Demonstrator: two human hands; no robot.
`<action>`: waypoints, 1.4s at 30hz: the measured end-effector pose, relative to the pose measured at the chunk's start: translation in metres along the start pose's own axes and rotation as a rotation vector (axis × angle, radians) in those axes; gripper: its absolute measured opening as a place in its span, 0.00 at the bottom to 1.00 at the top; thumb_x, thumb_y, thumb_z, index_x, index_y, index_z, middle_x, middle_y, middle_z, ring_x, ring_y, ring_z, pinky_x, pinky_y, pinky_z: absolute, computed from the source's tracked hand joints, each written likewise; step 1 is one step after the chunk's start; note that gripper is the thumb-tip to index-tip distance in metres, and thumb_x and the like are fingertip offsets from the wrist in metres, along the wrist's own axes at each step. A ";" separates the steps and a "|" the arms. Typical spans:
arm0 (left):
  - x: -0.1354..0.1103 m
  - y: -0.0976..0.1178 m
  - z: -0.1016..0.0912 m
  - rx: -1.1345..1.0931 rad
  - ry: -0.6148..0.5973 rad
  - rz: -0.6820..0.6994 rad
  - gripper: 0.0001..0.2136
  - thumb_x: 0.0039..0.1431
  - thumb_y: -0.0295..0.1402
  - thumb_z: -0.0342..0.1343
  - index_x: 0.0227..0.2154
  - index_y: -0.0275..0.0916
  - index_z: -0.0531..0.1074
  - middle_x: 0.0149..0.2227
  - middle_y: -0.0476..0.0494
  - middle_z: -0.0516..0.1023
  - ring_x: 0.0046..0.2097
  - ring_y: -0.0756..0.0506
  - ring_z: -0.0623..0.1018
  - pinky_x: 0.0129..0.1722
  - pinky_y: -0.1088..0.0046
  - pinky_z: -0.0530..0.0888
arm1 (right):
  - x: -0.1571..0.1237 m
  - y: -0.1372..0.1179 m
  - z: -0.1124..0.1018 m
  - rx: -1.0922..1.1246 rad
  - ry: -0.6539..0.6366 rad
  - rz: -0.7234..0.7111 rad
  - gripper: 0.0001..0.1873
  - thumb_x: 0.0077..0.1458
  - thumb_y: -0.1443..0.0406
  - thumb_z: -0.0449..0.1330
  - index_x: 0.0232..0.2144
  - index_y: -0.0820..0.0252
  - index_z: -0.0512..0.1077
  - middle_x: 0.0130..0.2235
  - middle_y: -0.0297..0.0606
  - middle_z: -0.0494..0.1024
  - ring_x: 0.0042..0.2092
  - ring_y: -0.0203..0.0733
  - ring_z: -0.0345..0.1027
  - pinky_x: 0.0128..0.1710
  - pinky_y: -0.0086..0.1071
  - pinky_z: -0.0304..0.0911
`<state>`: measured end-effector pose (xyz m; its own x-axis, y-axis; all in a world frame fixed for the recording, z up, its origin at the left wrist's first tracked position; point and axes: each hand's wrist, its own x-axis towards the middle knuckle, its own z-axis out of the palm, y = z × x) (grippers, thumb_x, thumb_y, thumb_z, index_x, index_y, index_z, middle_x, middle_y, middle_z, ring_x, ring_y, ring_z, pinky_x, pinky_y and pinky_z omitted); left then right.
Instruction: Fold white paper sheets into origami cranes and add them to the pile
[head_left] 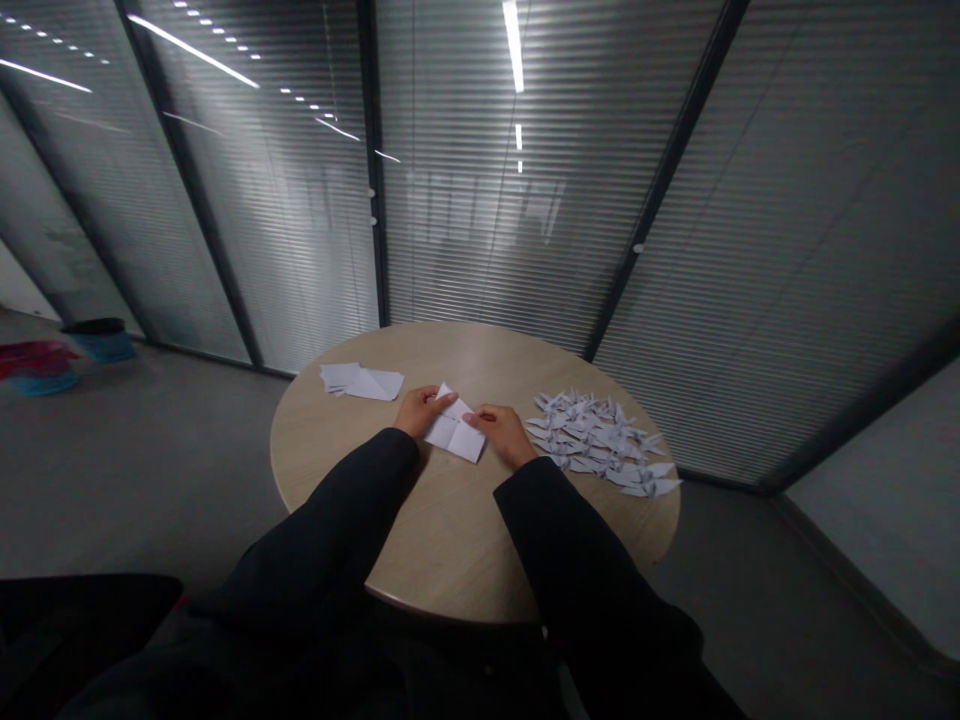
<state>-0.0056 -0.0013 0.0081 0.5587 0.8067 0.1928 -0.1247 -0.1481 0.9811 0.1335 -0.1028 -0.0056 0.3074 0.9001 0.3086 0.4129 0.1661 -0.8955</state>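
A creased sheet of white paper [452,432] is held between my two hands above the middle of the round table. My left hand [420,410] grips its left edge, thumb on top and fingers beneath. On the opposite edge, my right hand [504,432] pinches the sheet with the thumb over it. Fold lines cross the paper, and its far end comes to a point. Part of the fingers under the paper is hidden. To the right of my right hand lies a dense group of folded white paper cranes [592,435].
A loose stack of white paper sheets [367,382] lies at the table's left. The round wooden table [450,540] stands close to a glass partition with blinds [517,250]. Two bins, one a blue bin with a dark rim [109,345], are on the floor at far left.
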 end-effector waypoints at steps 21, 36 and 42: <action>0.007 -0.006 -0.006 -0.114 0.075 0.010 0.17 0.38 0.43 0.64 0.25 0.32 0.77 0.26 0.38 0.78 0.24 0.49 0.72 0.23 0.74 0.65 | -0.001 0.002 -0.002 -0.139 0.000 -0.042 0.15 0.47 0.56 0.59 0.22 0.63 0.73 0.23 0.35 0.73 0.25 0.35 0.64 0.24 0.27 0.54; 0.001 0.001 -0.005 -0.389 0.120 -0.108 0.15 0.37 0.39 0.66 0.27 0.32 0.76 0.32 0.36 0.79 0.29 0.47 0.76 0.27 0.73 0.71 | -0.002 0.003 -0.002 -0.207 0.013 -0.052 0.14 0.48 0.57 0.59 0.23 0.63 0.74 0.23 0.35 0.74 0.26 0.35 0.64 0.24 0.26 0.54; 0.002 0.001 -0.004 -0.288 0.066 -0.076 0.19 0.38 0.44 0.65 0.26 0.30 0.76 0.29 0.36 0.78 0.28 0.47 0.76 0.29 0.72 0.70 | -0.001 0.002 -0.002 -0.204 0.013 -0.042 0.14 0.47 0.57 0.59 0.23 0.63 0.74 0.23 0.35 0.74 0.26 0.35 0.64 0.25 0.27 0.55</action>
<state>-0.0079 0.0020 0.0092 0.5218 0.8462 0.1085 -0.3171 0.0743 0.9455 0.1362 -0.1045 -0.0074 0.2965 0.8887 0.3497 0.5900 0.1175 -0.7988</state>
